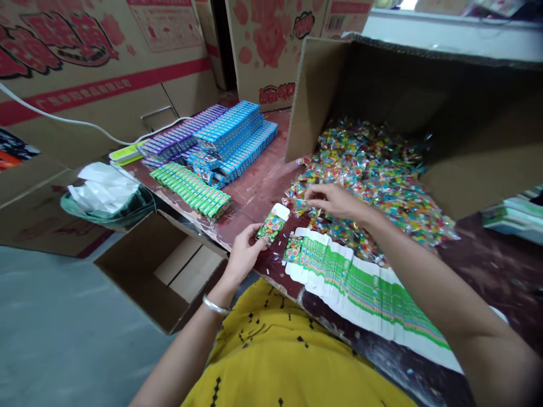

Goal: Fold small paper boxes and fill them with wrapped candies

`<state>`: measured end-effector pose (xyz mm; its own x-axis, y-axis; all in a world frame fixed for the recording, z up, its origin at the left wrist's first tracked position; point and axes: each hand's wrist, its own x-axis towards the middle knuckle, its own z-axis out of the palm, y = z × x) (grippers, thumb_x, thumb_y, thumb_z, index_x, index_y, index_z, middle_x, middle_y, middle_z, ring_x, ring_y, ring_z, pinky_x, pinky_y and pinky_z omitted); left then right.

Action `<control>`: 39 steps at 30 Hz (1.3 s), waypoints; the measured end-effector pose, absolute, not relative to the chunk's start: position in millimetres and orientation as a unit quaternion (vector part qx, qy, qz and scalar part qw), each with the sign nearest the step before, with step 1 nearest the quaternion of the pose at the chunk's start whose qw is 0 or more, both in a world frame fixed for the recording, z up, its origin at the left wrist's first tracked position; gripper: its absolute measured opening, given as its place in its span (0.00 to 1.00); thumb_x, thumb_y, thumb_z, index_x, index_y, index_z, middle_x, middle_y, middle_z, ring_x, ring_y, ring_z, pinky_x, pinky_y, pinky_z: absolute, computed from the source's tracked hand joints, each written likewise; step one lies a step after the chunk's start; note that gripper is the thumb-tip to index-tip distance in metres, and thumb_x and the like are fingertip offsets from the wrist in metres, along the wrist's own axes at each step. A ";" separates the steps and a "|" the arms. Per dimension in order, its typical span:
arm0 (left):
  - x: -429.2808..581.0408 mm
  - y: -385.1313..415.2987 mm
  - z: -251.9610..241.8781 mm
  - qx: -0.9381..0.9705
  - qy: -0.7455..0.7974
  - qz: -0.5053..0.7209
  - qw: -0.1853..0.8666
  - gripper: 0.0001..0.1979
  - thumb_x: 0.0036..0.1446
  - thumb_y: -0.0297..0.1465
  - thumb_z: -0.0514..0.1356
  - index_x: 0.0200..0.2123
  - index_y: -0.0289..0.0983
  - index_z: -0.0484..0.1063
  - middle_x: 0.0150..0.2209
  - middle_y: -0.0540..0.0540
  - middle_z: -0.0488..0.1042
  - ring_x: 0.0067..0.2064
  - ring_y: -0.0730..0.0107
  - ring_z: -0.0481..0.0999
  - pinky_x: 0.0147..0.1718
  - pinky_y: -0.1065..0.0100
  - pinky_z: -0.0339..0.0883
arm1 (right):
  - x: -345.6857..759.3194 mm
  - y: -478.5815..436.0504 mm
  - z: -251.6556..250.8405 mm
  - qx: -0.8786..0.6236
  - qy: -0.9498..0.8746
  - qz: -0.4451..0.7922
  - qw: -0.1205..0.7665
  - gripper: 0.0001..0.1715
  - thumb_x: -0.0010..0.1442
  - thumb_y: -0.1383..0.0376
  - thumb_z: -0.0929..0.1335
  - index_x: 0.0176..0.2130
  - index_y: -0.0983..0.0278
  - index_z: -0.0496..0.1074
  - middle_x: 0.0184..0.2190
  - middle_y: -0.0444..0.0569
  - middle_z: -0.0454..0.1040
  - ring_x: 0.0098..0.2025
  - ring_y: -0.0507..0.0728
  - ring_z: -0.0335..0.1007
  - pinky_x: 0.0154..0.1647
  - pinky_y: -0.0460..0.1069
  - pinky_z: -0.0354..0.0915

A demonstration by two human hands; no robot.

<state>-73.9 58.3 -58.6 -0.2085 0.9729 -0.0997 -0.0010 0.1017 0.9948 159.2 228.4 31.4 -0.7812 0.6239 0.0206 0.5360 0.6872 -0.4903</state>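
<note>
My left hand (246, 250) holds a small green candy box (272, 226) by its lower end, its white top flap standing up. My right hand (333, 201) is at the near left edge of a heap of small, colourful wrapped candies (373, 169). Its thumb and fingers pinch a little clear packet (302, 203). Below that hand, a long overlapping row of flat green-and-white cartons (360, 282) runs along the table's near edge.
Candies spill from a large cardboard box (316, 96) on its side. Green filled boxes (190, 189), blue boxes (237, 135) and purple boxes (182, 133) are stacked at the left of the red table (254, 192). Below its edge stands an open carton (139, 265) beside a green basket (102, 215).
</note>
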 end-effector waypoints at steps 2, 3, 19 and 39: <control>-71.5 58.5 -58.5 0.459 0.585 0.497 0.446 0.19 0.56 0.35 0.64 0.51 0.37 0.75 0.45 0.45 0.79 0.38 0.67 0.77 0.38 0.67 0.74 | 157.4 218.0 46.5 -0.294 -0.898 0.301 0.127 0.09 0.67 0.61 0.65 0.40 0.61 0.73 0.36 0.46 0.78 0.35 0.54 0.70 0.39 0.49 0.62; -70.0 58.2 -57.4 0.473 0.586 0.490 0.439 0.19 0.57 0.35 0.64 0.51 0.37 0.75 0.46 0.45 0.80 0.39 0.65 0.78 0.40 0.66 0.73 | 155.6 213.2 53.1 -0.284 -0.898 0.311 0.130 0.09 0.67 0.61 0.65 0.39 0.61 0.74 0.35 0.46 0.77 0.35 0.54 0.70 0.39 0.49 0.62; -39.2 52.8 -25.4 0.464 0.475 0.548 0.510 0.19 0.59 0.36 0.65 0.53 0.37 0.73 0.50 0.40 0.78 0.48 0.58 0.78 0.47 0.61 0.73 | 130.3 155.3 63.8 -0.306 -0.890 0.252 0.225 0.09 0.68 0.64 0.63 0.45 0.59 0.73 0.40 0.47 0.81 0.41 0.56 0.76 0.45 0.52 0.67; -20.4 42.9 -10.0 0.352 0.383 0.637 0.568 0.28 0.49 0.33 0.73 0.47 0.41 0.61 0.39 0.51 0.72 0.32 0.76 0.76 0.31 0.74 0.68 | 134.8 118.5 21.4 -0.339 -0.724 0.441 0.409 0.12 0.60 0.57 0.73 0.42 0.58 0.71 0.38 0.48 0.78 0.43 0.59 0.76 0.46 0.55 0.71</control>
<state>-20.4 42.9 -10.0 -0.1063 0.9942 0.0138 -0.4543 -0.0609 0.8888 134.8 118.5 21.4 -0.4363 0.8508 0.2930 0.1299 0.3817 -0.9151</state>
